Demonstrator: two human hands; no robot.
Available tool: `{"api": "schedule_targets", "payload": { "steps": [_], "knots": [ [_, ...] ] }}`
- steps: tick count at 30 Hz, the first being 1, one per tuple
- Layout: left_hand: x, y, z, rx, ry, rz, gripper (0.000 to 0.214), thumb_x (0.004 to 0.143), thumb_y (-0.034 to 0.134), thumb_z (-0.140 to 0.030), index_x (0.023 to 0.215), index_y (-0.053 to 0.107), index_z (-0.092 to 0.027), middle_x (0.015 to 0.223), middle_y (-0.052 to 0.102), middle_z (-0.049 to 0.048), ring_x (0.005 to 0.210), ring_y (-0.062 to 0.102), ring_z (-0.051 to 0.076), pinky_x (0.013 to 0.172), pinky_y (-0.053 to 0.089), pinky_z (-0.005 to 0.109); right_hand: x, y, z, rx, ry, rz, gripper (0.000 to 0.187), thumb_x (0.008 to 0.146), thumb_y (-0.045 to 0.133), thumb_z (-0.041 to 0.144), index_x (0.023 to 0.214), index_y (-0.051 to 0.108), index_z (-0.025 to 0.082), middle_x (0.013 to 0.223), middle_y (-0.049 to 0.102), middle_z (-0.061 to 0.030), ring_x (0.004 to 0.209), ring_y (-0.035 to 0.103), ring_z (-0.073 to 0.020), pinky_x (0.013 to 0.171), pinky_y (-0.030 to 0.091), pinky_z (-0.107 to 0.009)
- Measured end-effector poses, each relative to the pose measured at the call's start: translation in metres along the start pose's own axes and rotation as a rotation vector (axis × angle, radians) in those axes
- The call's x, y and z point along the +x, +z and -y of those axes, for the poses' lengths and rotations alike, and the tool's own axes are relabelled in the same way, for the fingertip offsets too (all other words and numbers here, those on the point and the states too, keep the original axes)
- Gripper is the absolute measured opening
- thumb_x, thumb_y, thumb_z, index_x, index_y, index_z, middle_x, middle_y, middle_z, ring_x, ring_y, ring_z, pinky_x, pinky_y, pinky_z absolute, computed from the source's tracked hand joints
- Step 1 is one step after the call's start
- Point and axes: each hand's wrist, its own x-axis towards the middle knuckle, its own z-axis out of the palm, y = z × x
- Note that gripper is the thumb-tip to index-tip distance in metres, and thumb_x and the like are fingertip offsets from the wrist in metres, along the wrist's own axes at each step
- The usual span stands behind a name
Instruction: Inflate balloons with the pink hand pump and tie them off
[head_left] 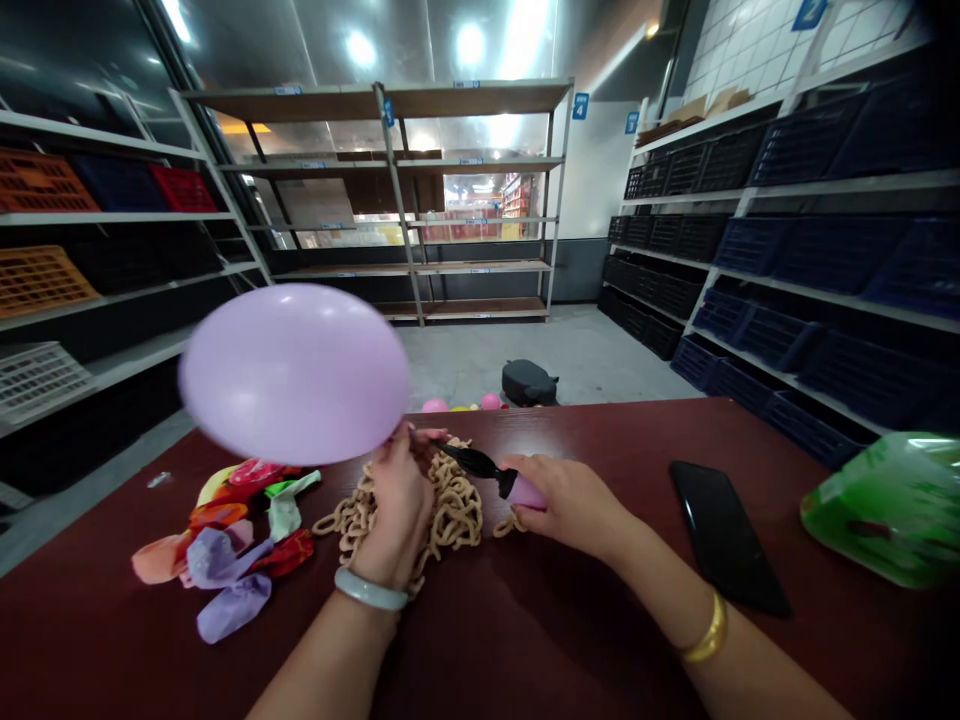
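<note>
A large inflated purple balloon (294, 375) sits above the left part of the table, its neck end by my left hand (401, 500). The fingers of that hand are closed around the neck, partly hidden behind the hand. My right hand (566, 505) grips the pink-purple handle of a small hand pump (480, 464), whose black nozzle part points at the balloon's neck. Beneath my left hand lies a heap of tan rubbery loops (457, 505). Several uninflated balloons (225, 560) in purple, red, orange and green are piled to the left.
On the dark red table (600, 640), a black phone (726, 535) lies to the right, with a green-filled plastic container (889, 510) beyond it. A dark bag (529, 382) and pink balloons (435, 405) are on the floor past the far edge. Crate-filled shelves flank the room.
</note>
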Motion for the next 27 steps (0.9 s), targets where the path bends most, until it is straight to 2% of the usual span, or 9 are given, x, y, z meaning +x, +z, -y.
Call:
{"api": "schedule_targets", "payload": {
  "steps": [1, 3, 7, 12, 18, 20, 23, 25, 27],
  "knots": [
    [0.006, -0.003, -0.004, -0.006, -0.028, -0.052, 0.017, 0.082, 0.063, -0.03, 0.08, 0.055, -0.015, 0.06, 0.067, 0.0032, 0.06, 0.068, 0.018, 0.067, 0.055, 0.033, 0.0, 0.0, -0.004, -0.016, 0.01, 0.004, 0.052, 0.082, 0.058, 0.036, 0.132, 0.044, 0.03, 0.118, 0.063, -0.0047, 0.1, 0.062, -0.0232, 0.083, 0.044, -0.033],
    [0.012, -0.005, -0.01, -0.014, -0.109, -0.082, 0.017, 0.084, 0.06, -0.029, 0.079, 0.054, -0.015, 0.063, 0.069, 0.0056, 0.063, 0.069, 0.018, 0.071, 0.055, 0.034, 0.001, -0.001, -0.015, -0.073, 0.061, 0.001, 0.051, 0.083, 0.057, 0.037, 0.132, 0.045, 0.03, 0.117, 0.062, -0.0055, 0.098, 0.063, -0.0236, 0.08, 0.044, -0.033],
    [0.007, -0.002, -0.015, -0.03, -0.205, 0.048, 0.016, 0.088, 0.056, -0.029, 0.079, 0.053, -0.015, 0.076, 0.073, 0.0111, 0.078, 0.072, 0.022, 0.077, 0.055, 0.038, 0.002, -0.004, -0.038, -0.217, 0.196, 0.013, 0.05, 0.084, 0.055, 0.036, 0.133, 0.045, 0.03, 0.108, 0.064, -0.007, 0.094, 0.063, -0.0255, 0.075, 0.043, -0.034],
    [-0.001, 0.0, -0.016, -0.022, -0.226, 0.156, 0.016, 0.084, 0.061, -0.028, 0.079, 0.053, -0.016, 0.084, 0.074, 0.0123, 0.09, 0.07, 0.025, 0.078, 0.055, 0.04, -0.002, -0.007, -0.055, -0.296, 0.28, 0.039, 0.041, 0.083, 0.056, 0.031, 0.123, 0.053, 0.027, 0.104, 0.063, -0.0085, 0.099, 0.061, -0.0265, 0.076, 0.042, -0.034],
    [-0.007, 0.0, -0.012, 0.014, -0.313, 0.227, 0.017, 0.081, 0.064, -0.029, 0.081, 0.053, -0.017, 0.084, 0.073, 0.012, 0.083, 0.071, 0.024, 0.07, 0.056, 0.034, -0.006, -0.003, -0.064, -0.325, 0.305, 0.107, 0.039, 0.078, 0.061, 0.027, 0.117, 0.058, 0.025, 0.101, 0.064, -0.0088, 0.091, 0.063, -0.0275, 0.073, 0.045, -0.036],
    [-0.012, 0.003, -0.011, 0.028, -0.344, 0.252, 0.019, 0.08, 0.066, -0.03, 0.08, 0.052, -0.017, 0.08, 0.073, 0.0113, 0.081, 0.071, 0.024, 0.068, 0.056, 0.034, -0.005, -0.003, -0.065, -0.312, 0.294, 0.058, 0.04, 0.078, 0.065, 0.031, 0.117, 0.059, 0.024, 0.105, 0.064, -0.0099, 0.095, 0.062, -0.0294, 0.073, 0.047, -0.038],
    [-0.02, 0.007, -0.01, 0.066, -0.368, 0.308, 0.022, 0.078, 0.067, -0.033, 0.077, 0.052, -0.017, 0.075, 0.071, 0.0095, 0.076, 0.071, 0.024, 0.061, 0.056, 0.032, 0.002, -0.005, -0.056, -0.202, 0.23, -0.144, 0.032, 0.084, 0.062, 0.035, 0.114, 0.064, 0.024, 0.116, 0.061, -0.0102, 0.107, 0.057, -0.0277, 0.085, 0.047, -0.04],
    [-0.026, 0.01, -0.009, 0.098, -0.386, 0.368, 0.024, 0.076, 0.068, -0.035, 0.077, 0.053, -0.017, 0.073, 0.07, 0.0092, 0.073, 0.071, 0.024, 0.057, 0.055, 0.03, 0.01, -0.006, -0.041, -0.001, 0.138, -0.275, 0.025, 0.092, 0.051, 0.033, 0.108, 0.067, 0.023, 0.114, 0.062, -0.0079, 0.109, 0.056, -0.0217, 0.094, 0.043, -0.037],
    [-0.033, 0.012, -0.008, 0.123, -0.405, 0.443, 0.025, 0.075, 0.069, -0.038, 0.077, 0.055, -0.017, 0.071, 0.069, 0.0089, 0.071, 0.07, 0.024, 0.054, 0.054, 0.03, 0.019, -0.004, -0.019, 0.297, 0.051, -0.315, 0.025, 0.093, 0.049, 0.034, 0.1, 0.07, 0.021, 0.108, 0.063, -0.0069, 0.103, 0.058, -0.0183, 0.094, 0.044, -0.034]
  ]
}}
